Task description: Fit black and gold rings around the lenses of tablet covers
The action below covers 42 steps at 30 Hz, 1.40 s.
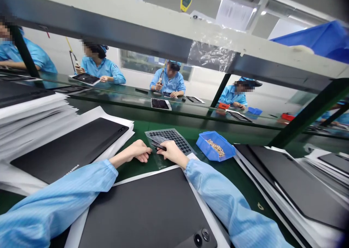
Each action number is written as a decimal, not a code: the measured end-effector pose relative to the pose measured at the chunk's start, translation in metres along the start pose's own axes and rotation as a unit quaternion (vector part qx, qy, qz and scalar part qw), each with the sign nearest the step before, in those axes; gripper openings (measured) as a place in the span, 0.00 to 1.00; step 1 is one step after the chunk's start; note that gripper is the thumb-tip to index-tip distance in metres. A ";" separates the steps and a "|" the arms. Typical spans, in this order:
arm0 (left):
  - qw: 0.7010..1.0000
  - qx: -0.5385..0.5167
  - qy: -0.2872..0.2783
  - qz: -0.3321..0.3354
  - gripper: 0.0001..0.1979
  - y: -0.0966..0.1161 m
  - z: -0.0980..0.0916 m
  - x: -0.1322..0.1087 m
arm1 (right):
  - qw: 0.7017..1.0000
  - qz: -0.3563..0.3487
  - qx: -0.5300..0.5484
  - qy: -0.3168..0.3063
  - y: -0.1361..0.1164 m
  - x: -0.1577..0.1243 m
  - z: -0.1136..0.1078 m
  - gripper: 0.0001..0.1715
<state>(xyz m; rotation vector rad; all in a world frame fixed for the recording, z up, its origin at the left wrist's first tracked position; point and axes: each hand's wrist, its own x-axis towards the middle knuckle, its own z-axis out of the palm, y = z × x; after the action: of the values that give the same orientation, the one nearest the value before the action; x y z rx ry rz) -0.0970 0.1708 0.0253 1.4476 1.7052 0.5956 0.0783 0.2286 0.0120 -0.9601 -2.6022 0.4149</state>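
Observation:
My right hand (174,152) grips a pair of dark tweezers (159,145), its tips pointing left over a clear sheet of round black stickers (174,137). Close by on the left, my left hand (137,151) is closed with its fingers curled at the sheet's left edge; whatever they may pinch is too small to make out. Below both hands lies a black tablet back cover (141,208) on white paper, with two round camera rings (202,237) at its lower right corner.
A blue bin (215,146) of small tan pieces stands right of the sheet. Covers are stacked with white paper at left (73,146) and right (300,182). A shelf (163,26) crosses overhead. Beyond it, several people in blue work along a green line (122,99).

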 end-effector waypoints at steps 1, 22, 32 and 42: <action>1.000 -0.009 -0.009 -0.004 0.13 0.001 0.000 0.000 | 1.000 -0.002 -0.012 -0.002 0.000 0.000 -0.001 0.06; 0.939 0.187 0.187 0.218 0.14 -0.028 0.012 0.022 | 0.999 0.007 -0.041 0.013 -0.003 0.002 -0.001 0.07; 0.925 0.214 0.150 0.277 0.13 -0.026 0.018 0.016 | 0.998 -0.009 -0.032 0.044 -0.004 0.000 -0.001 0.04; 0.923 0.220 0.151 0.277 0.14 -0.031 0.017 0.022 | 0.998 -0.019 0.011 0.054 -0.026 -0.006 -0.038 0.06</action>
<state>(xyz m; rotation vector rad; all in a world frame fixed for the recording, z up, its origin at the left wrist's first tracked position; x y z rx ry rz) -0.1018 0.1825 -0.0144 2.3013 1.7264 0.7994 0.0830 0.2113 0.0553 -0.8996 -2.5097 0.3704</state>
